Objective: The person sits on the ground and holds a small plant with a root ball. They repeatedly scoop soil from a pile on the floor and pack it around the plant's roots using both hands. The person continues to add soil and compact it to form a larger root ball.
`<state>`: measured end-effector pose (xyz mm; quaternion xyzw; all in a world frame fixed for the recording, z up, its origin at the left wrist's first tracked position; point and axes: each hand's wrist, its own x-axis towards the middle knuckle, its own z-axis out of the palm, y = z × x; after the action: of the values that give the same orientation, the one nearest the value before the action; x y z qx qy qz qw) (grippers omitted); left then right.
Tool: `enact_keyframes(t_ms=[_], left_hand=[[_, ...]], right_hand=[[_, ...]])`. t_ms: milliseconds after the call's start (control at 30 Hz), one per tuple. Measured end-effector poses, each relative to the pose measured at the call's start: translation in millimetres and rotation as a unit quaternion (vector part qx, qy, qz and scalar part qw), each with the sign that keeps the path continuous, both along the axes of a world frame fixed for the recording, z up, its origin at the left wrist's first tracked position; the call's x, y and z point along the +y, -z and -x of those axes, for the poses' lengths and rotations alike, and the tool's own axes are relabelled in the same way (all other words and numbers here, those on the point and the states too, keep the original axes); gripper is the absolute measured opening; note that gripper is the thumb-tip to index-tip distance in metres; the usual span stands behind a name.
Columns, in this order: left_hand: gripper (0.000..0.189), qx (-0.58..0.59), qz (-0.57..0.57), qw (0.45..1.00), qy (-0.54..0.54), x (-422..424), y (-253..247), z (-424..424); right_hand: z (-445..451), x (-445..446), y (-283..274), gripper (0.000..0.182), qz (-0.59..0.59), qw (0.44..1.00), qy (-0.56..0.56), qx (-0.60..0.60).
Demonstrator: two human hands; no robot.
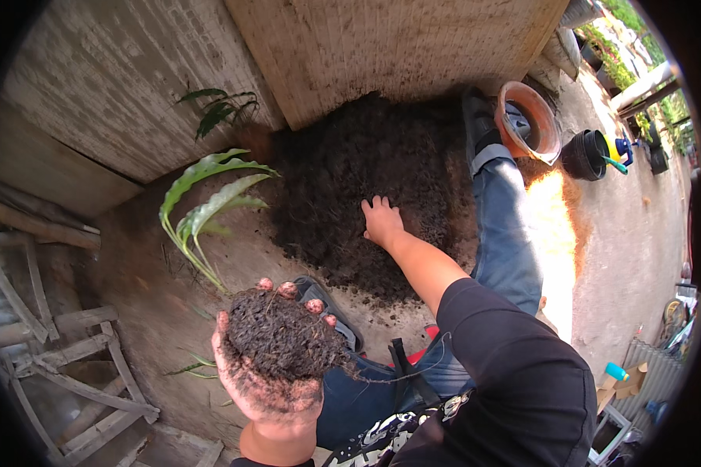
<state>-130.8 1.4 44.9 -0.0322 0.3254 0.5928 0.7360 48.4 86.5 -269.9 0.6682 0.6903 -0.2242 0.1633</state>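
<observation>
In my left hand (269, 397) rests the dark root ball (280, 335) of a leafy plant, cupped from below with the fingertips curled over its far side. Crumbs of soil coat the palm, and one long thin root trails off to the right. The plant's long, wavy green leaves (222, 187) lean away to the upper left. My right hand (384, 220) lies palm down on a heap of dark potting soil (350, 157), fingers a little apart. Its fingertips touch the soil, and nothing shows in its grip.
Wooden boards (385, 46) stand behind the heap. At right are an orange plastic pot (546, 154), black nursery pots (584, 154) and a yellow and blue sprayer bottle (619, 149). A wooden lattice frame (87, 403) is at lower left. My denim-clad leg (505, 227) stretches beside the heap.
</observation>
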Motion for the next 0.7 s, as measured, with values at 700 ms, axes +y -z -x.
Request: enact_keyframes(t_ms=[700], left_hand=[[0.042,0.047,-0.023,0.997,0.051,4,29,1]], right_hand=[[-58,-42,-24,0.027,-0.072,0.823,0.353,0.439]])
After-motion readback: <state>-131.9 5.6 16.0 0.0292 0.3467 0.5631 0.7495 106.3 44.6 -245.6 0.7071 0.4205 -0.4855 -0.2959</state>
